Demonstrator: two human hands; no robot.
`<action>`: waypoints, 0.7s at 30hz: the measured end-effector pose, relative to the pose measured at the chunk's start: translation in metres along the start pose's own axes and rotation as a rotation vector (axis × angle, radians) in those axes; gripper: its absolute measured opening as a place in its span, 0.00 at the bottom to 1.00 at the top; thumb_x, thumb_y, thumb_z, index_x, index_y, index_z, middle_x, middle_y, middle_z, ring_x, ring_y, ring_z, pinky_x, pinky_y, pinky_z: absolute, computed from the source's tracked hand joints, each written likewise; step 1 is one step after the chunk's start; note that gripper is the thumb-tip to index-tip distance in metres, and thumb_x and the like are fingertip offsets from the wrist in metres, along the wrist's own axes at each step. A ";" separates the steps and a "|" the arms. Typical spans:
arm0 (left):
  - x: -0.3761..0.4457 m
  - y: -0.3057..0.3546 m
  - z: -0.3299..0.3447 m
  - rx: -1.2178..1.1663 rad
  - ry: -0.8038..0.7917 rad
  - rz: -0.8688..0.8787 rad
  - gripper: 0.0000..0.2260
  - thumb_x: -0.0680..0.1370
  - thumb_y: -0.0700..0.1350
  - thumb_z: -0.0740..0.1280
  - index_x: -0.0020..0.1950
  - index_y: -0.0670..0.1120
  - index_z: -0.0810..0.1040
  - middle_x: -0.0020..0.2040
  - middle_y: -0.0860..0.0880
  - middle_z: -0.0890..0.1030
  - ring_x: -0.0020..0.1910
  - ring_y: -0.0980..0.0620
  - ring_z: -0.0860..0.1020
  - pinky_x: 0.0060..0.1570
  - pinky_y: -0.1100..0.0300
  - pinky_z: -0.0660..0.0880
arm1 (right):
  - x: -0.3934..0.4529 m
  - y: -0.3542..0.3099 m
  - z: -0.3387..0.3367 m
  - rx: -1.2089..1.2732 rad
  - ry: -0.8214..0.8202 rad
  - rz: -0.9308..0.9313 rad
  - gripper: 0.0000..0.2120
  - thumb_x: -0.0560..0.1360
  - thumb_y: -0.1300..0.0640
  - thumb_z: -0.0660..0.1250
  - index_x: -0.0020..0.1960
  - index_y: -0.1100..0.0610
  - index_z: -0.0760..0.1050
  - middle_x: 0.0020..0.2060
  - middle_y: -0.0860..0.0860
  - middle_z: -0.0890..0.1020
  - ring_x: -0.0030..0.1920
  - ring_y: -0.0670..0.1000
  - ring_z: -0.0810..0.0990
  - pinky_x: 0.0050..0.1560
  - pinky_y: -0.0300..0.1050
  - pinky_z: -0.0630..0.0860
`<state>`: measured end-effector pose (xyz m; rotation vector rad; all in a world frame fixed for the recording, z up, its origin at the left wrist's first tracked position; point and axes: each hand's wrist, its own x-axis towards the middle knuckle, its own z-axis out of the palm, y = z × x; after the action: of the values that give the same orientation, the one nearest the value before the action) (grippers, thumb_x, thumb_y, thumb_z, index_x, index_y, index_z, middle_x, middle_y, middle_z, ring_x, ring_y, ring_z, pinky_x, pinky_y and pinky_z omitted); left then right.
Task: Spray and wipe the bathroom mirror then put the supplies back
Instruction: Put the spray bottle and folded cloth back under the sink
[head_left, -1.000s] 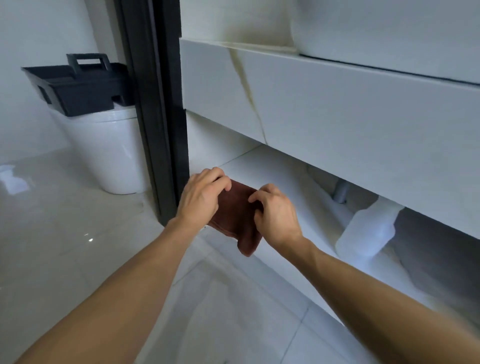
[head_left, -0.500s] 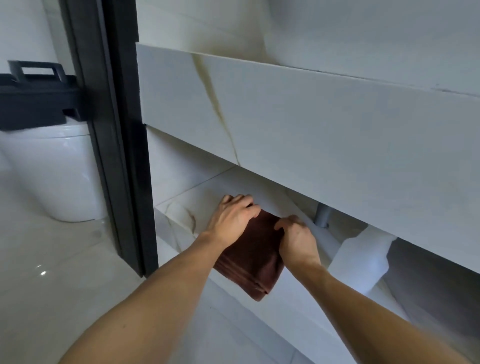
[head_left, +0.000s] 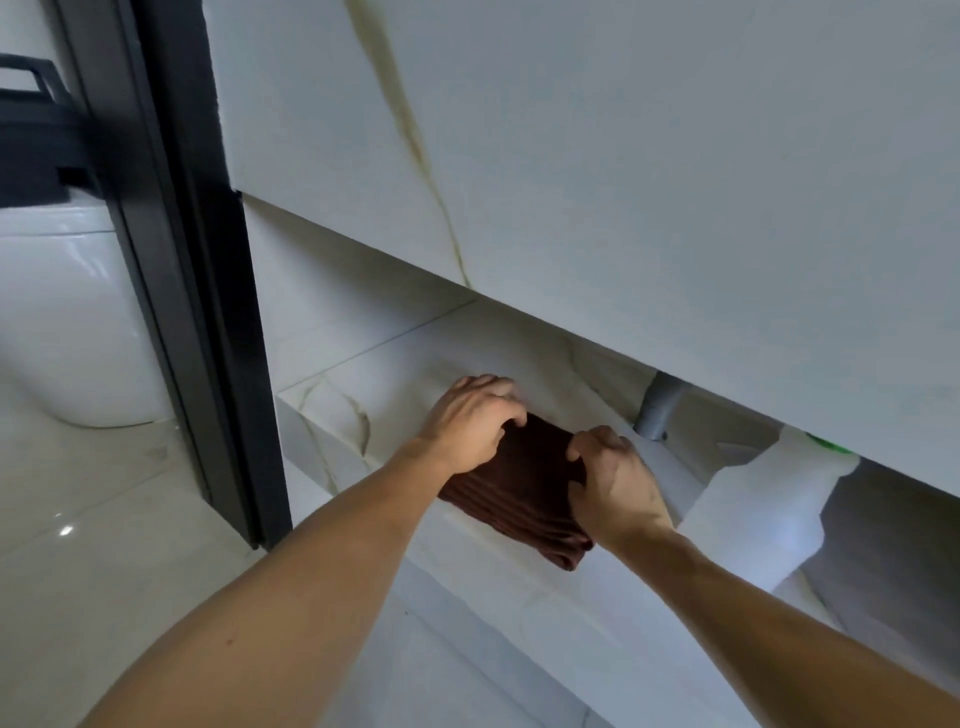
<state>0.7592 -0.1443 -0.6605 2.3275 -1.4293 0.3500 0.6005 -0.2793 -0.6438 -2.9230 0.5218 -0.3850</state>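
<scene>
- folded brown cloth (head_left: 519, 483) now down on the lower shelf (head_left: 332, 410); a second ago held in the air
- left hand (head_left: 467, 431) and right hand (head_left: 613, 483) still closed on its edges
- white spray bottle (head_left: 763, 499) just right of the grip; put-back nearly done

Black door frame (head_left: 182, 270) runs floor to top at left. Beyond it — white toilet (head_left: 62, 322) with a dark handled caddy (head_left: 36, 140) on top. Grey drain pipe (head_left: 660, 408) under marble vanity panel (head_left: 623, 182).

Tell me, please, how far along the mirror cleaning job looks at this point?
Near the end. Done: the white spray bottle already stands on the marble shelf under the vanity. In hand: the left hand and right hand press the folded brown cloth onto that shelf. Left: letting go. The mirror itself is out of view.
</scene>
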 end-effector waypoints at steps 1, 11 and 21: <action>-0.003 -0.002 -0.003 -0.022 -0.018 0.020 0.11 0.76 0.39 0.71 0.56 0.49 0.83 0.62 0.51 0.80 0.63 0.49 0.75 0.66 0.50 0.69 | -0.007 -0.001 0.000 0.020 -0.020 -0.033 0.11 0.73 0.60 0.67 0.56 0.55 0.76 0.54 0.51 0.77 0.53 0.55 0.77 0.48 0.43 0.74; -0.032 0.001 -0.024 -0.160 -0.326 0.008 0.13 0.70 0.53 0.76 0.52 0.55 0.83 0.54 0.57 0.79 0.53 0.55 0.77 0.56 0.53 0.75 | -0.034 -0.011 -0.013 -0.007 -0.242 -0.085 0.12 0.70 0.54 0.69 0.54 0.53 0.76 0.52 0.48 0.78 0.50 0.54 0.80 0.49 0.46 0.78; -0.042 -0.001 -0.035 -0.072 -0.174 -0.001 0.04 0.75 0.40 0.72 0.46 0.49 0.84 0.49 0.54 0.84 0.49 0.52 0.80 0.55 0.52 0.76 | -0.034 -0.023 -0.025 -0.064 -0.108 -0.059 0.07 0.75 0.64 0.62 0.43 0.52 0.70 0.40 0.52 0.80 0.39 0.55 0.78 0.37 0.43 0.70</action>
<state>0.7409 -0.0942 -0.6465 2.3486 -1.4936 0.0949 0.5701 -0.2486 -0.6231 -3.0053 0.4421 -0.2193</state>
